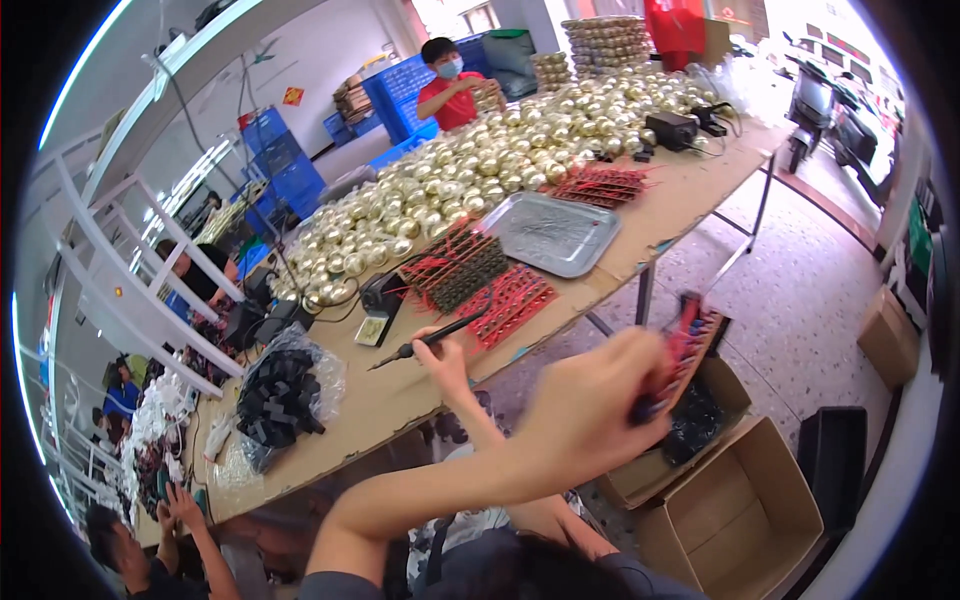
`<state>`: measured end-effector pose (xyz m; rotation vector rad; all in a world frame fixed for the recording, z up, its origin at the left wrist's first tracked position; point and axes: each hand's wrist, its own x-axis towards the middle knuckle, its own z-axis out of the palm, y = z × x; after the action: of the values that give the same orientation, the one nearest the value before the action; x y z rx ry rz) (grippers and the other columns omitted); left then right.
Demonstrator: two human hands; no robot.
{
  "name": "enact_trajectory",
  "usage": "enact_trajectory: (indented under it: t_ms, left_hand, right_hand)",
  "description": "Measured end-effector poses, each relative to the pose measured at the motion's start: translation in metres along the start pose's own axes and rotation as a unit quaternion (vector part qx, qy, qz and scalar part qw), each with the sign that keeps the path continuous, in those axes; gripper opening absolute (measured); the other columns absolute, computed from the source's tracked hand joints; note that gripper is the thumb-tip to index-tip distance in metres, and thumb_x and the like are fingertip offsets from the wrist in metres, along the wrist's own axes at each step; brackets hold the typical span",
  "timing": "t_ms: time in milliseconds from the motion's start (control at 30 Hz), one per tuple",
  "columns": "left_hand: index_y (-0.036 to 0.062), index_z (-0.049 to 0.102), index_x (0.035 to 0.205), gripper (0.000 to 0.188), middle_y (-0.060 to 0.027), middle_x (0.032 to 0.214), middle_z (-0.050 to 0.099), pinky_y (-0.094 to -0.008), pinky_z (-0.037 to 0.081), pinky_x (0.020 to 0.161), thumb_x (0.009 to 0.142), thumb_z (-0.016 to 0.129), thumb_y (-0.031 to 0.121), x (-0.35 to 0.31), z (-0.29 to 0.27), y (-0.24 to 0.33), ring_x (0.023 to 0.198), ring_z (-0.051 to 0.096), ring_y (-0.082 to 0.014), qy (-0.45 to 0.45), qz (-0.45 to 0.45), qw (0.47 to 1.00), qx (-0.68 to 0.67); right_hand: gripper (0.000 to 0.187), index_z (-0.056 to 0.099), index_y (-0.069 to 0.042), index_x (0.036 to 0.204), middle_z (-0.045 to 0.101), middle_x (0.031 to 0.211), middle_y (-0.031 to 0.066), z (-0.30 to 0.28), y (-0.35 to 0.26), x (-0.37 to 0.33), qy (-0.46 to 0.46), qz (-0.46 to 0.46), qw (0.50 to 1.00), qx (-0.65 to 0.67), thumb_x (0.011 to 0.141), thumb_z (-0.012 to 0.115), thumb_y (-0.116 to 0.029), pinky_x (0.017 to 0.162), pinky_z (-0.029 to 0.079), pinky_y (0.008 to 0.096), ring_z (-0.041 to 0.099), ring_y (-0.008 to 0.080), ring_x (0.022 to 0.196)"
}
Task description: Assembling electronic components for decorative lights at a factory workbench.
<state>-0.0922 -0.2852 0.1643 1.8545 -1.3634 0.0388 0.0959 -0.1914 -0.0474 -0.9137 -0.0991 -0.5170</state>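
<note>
My left arm crosses over my right one and reaches to the right. At its end my left hand [598,402], blurred by motion, is closed on a circuit board panel [692,362] with red and dark parts along it. The panel is in the air beyond the table's front edge, over a cardboard box. My right hand [443,362] grips a black soldering iron [456,328] like a pen, its tip pointing left and down above the tabletop. Close by lie a red board panel [518,304] and a stack of dark green panels [472,278] with red wires.
A metal tray [598,245] of thin wire pieces lies before many gold balls [440,195]. Left are a black soldering station [382,294], a sponge holder [371,331] and a bag of black parts [283,395]. Open cardboard boxes [745,500] stand right. Others work across the table and lower left.
</note>
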Motion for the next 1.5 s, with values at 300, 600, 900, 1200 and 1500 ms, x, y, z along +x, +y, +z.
enact_trajectory:
  t_ms: [300,600,900,1200,1500]
  left_hand:
    - [0.0066,0.051,0.090,0.034,-0.0158,0.081,0.062,-0.0461,0.048,0.066,0.067,0.074,0.017,0.002,0.297,-0.035,0.080,0.063,-0.0368,-0.124,-0.123,0.964,-0.203]
    - [0.0018,0.065,0.088,0.021,-0.0206,0.092,0.060,-0.0487,0.052,0.077,0.075,0.064,0.019,0.084,0.181,-0.115,0.090,0.061,-0.0404,-0.062,-0.017,0.985,0.162]
    - [0.0116,0.074,0.092,0.017,-0.0064,0.097,0.067,-0.0377,0.050,0.077,0.086,0.059,0.013,0.104,-0.015,-0.300,0.096,0.064,-0.0220,-0.011,-0.146,0.745,0.650]
    - [0.0038,0.058,0.098,0.015,-0.0157,0.078,0.068,-0.0436,0.055,0.065,0.084,0.059,0.006,0.115,-0.034,-0.278,0.075,0.071,-0.0319,0.024,-0.117,0.821,0.559]
    - [-0.0049,0.050,0.100,0.020,-0.0311,0.090,0.066,-0.0561,0.050,0.075,0.093,0.050,0.014,0.139,-0.178,-0.250,0.081,0.065,-0.0480,0.351,-0.175,0.867,0.308]
  right_hand:
    - [0.012,0.062,0.000,0.101,0.062,0.088,-0.0004,0.014,0.004,0.003,-0.073,0.019,0.997,-0.012,0.091,0.064,-0.006,0.071,0.046,0.0212,0.059,0.0044,0.081]
    - [0.013,0.061,0.001,0.101,0.064,0.090,0.0023,-0.006,-0.010,0.003,-0.050,0.012,0.997,-0.059,0.090,0.064,-0.004,0.075,0.048,0.0240,0.063,0.0076,0.084]
    - [0.023,0.062,-0.003,0.103,0.065,0.094,0.0074,-0.010,0.015,0.000,-0.081,-0.006,0.997,-0.011,0.084,0.073,-0.009,0.079,0.051,0.0346,0.062,0.0162,0.088]
    - [0.025,0.062,0.002,0.099,0.064,0.097,0.0103,-0.007,-0.009,-0.004,-0.047,-0.057,0.995,-0.067,0.081,0.074,-0.010,0.076,0.050,0.0335,0.061,0.0176,0.089]
    - [0.012,0.062,-0.001,0.100,0.062,0.087,0.0003,-0.007,-0.006,-0.004,-0.075,-0.005,0.988,-0.134,0.089,0.063,-0.004,0.070,0.045,0.0234,0.056,0.0054,0.079]
